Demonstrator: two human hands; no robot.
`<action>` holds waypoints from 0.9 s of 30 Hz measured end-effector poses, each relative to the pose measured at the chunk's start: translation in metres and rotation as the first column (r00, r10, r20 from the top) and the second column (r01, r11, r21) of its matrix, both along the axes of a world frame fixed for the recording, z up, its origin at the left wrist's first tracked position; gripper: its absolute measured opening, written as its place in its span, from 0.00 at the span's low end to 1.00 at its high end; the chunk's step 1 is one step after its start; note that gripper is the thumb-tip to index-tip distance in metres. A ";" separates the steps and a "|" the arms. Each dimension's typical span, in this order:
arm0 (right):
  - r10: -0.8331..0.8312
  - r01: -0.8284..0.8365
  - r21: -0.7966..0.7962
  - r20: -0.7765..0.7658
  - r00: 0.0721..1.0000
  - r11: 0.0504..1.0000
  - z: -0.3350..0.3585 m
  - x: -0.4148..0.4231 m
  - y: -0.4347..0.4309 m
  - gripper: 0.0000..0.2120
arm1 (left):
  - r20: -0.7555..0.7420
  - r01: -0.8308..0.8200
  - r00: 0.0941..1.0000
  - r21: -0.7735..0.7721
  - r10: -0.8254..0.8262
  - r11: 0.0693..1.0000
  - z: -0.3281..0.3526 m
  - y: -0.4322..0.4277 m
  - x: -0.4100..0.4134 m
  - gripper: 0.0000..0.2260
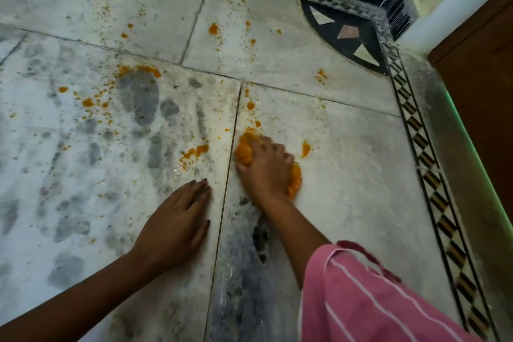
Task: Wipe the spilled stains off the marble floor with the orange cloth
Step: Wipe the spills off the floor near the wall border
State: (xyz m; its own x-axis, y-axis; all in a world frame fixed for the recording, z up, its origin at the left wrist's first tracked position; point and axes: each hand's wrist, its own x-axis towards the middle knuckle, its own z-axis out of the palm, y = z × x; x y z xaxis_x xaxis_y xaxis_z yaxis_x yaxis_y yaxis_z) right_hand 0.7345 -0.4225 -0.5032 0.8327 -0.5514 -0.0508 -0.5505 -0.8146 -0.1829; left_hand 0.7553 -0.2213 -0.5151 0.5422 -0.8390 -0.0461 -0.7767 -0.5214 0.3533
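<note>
My right hand point(265, 168) is clenched on a bunched orange cloth point(244, 148) and presses it onto the white marble floor point(347, 175), just right of a tile joint. My left hand point(177, 219) lies flat on the floor left of that joint, fingers together, holding nothing. Orange stains are scattered over the tiles: a blob point(305, 148) right of the cloth, a wet smear point(194, 153) to its left, drops point(250, 105) just beyond it, and several splashes point(138, 71) farther off to the left and far side.
A black and white patterned border point(424, 158) runs along the right and far edges, with a dark corner inlay point(347, 33). A brown wooden door point(483, 91) stands at the right. My pink striped sleeve point(374, 300) fills the lower right. Grey damp patches mark the left tiles.
</note>
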 end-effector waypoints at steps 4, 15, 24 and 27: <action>0.265 -0.261 -0.069 0.045 0.963 0.963 -0.006 -0.047 0.034 0.28 | -0.012 -0.021 1.000 -0.008 0.021 1.000 0.001 -0.002 0.006 0.26; 0.379 -0.427 -0.033 -0.404 0.833 0.904 0.159 -0.046 -0.068 0.31 | 0.055 0.109 0.993 -0.067 -0.106 0.992 0.058 -0.047 0.022 0.23; 0.325 -0.347 0.057 -0.519 0.790 0.936 0.154 -0.086 -0.106 0.40 | 0.293 0.382 0.839 0.281 -0.458 0.880 0.170 -0.073 0.044 0.25; 0.292 -0.334 0.045 -0.604 0.741 0.941 0.089 -0.089 -0.114 0.47 | 0.295 0.381 0.802 0.416 -0.519 0.825 0.185 -0.072 0.053 0.24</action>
State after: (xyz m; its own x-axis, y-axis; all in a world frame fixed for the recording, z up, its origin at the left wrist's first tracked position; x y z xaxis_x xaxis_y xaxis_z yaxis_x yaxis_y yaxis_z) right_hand 0.6459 -0.5365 -0.4145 0.7721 -0.2843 -0.5684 -0.2423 -0.9585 0.1502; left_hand 0.8082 -0.2929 -0.3298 0.1366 -0.9638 -0.2292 -0.9841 -0.1056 -0.1425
